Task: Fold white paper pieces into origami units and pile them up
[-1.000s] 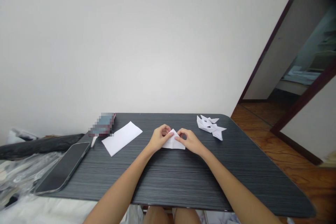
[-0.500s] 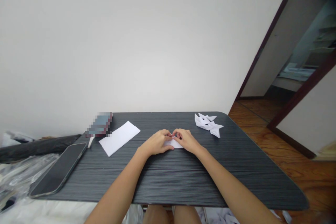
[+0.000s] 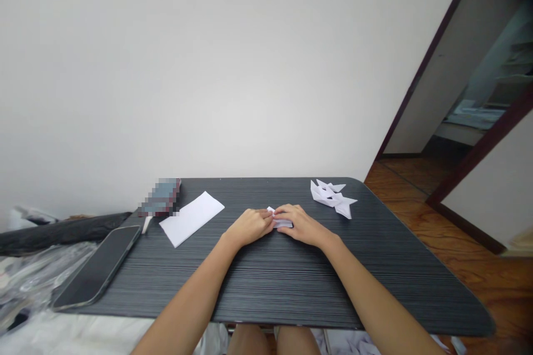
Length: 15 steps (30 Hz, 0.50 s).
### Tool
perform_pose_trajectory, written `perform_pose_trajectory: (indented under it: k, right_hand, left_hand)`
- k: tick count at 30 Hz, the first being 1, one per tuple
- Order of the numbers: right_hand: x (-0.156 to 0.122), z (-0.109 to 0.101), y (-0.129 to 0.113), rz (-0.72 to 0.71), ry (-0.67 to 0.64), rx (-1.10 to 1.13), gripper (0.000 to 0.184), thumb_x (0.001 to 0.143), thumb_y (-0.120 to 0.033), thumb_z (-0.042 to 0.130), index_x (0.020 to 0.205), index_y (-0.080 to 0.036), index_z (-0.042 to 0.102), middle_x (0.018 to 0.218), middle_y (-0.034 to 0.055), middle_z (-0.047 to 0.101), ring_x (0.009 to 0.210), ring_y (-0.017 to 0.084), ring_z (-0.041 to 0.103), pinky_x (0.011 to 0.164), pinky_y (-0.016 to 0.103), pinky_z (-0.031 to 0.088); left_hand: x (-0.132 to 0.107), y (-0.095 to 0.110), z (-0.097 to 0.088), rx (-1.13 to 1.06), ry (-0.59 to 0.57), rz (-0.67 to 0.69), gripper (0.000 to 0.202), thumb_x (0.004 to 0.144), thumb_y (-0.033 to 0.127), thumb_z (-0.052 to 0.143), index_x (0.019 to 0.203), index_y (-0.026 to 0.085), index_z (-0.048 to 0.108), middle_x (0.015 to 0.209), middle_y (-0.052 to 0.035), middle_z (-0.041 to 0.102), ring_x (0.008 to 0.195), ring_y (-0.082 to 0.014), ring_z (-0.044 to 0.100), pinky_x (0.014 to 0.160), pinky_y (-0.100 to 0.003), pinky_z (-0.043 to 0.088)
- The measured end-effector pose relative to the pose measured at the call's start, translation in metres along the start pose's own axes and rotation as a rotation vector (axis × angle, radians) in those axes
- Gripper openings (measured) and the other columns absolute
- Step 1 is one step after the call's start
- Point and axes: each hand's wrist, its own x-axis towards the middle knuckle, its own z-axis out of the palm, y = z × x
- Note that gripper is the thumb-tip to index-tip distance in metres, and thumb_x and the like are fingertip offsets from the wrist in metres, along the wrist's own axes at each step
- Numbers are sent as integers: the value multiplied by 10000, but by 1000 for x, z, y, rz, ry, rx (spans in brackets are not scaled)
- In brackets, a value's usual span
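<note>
A small piece of folded white paper (image 3: 283, 223) lies on the dark table at its middle, partly covered by my fingers. From the left, my left hand (image 3: 253, 226) holds the paper's left end, its fingers together and pressed down. My right hand (image 3: 300, 224) grips the other side, fingertips on top and thumb at the near edge. A white corner of the paper shows between the two hands. How the folds run under the fingers is hidden.
White folded paper shapes (image 3: 332, 196) with pointed ends rest at the back right. A flat white sheet (image 3: 191, 218) lies left of my hands. Farther left are a phone (image 3: 97, 266) and a blurred-out item (image 3: 161, 198). A white wall (image 3: 266, 66) stands behind the table (image 3: 287, 283).
My left fingers have flattened and closed over the paper's left side. The right fingers have stretched from a pinch and lie across the paper. The view has shifted slightly.
</note>
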Motion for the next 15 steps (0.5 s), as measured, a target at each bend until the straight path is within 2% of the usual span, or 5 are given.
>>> perform_pose_trajectory:
  k: [7,12,15]
  right_hand:
    - [4,6,-2,-97,58,-8,225,832,-204,405,876,-178,625,972,63,585,934,156,496,840,281,384]
    - [5,10,3,-115,71,-102,250,841,-145,354,864,-152,603,887,78,596,895,168,502,784,293,422]
    - [7,13,5,-135,103,-144,241,839,-127,347,857,-144,588,860,79,595,867,170,502,765,302,432]
  left_hand:
    - [0,-2,4,181,-53,35,307,858,314,318,929,141,562,961,-116,588,916,-184,552,769,-291,429]
    - [0,3,-2,252,-54,42,312,838,374,354,955,162,550,966,-90,574,867,-178,564,723,-269,445]
    - [0,4,-2,279,-39,37,306,863,331,302,919,176,559,934,-61,580,828,-149,573,719,-253,450]
